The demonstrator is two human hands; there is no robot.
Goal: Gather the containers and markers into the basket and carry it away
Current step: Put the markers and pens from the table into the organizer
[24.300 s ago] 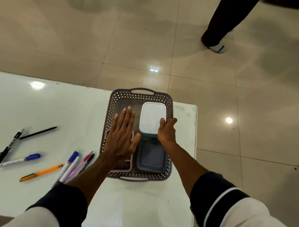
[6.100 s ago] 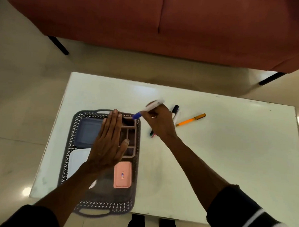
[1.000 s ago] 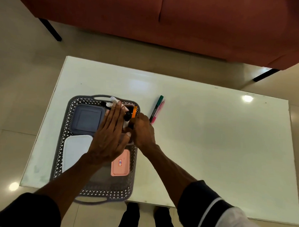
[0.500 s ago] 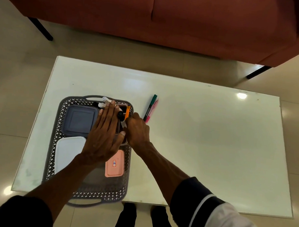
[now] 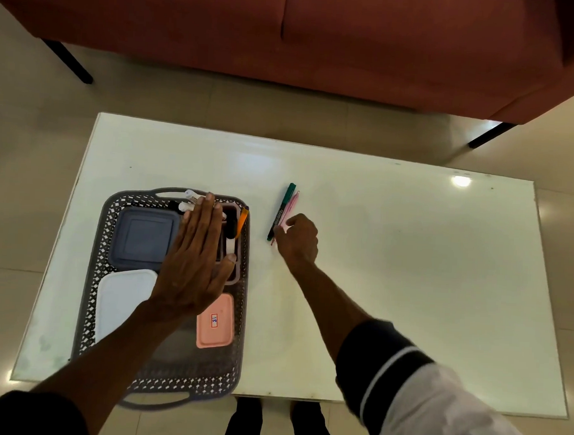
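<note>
A grey perforated basket point(image 5: 93, 284) sits at the table's left end. It holds a dark blue container point(image 5: 143, 237), a white container point(image 5: 121, 299), a small pink container point(image 5: 216, 322) and a pink divided tray with several markers, among them an orange one point(image 5: 243, 219). My left hand point(image 5: 195, 262) lies flat with straight fingers over the basket's middle. A green marker point(image 5: 282, 210) and a pink marker point(image 5: 291, 204) lie side by side on the table right of the basket. My right hand point(image 5: 298, 239) is at their near ends, fingers curled; whether it pinches them is unclear.
The white table point(image 5: 408, 272) reaches far to the right. A red sofa point(image 5: 319, 38) with black legs stands on the tiled floor just beyond the table's far edge. My legs show under the near edge.
My right hand has left the basket, where the orange marker now lies, and moved right to the near ends of the green and pink markers. My left hand has stayed on the basket.
</note>
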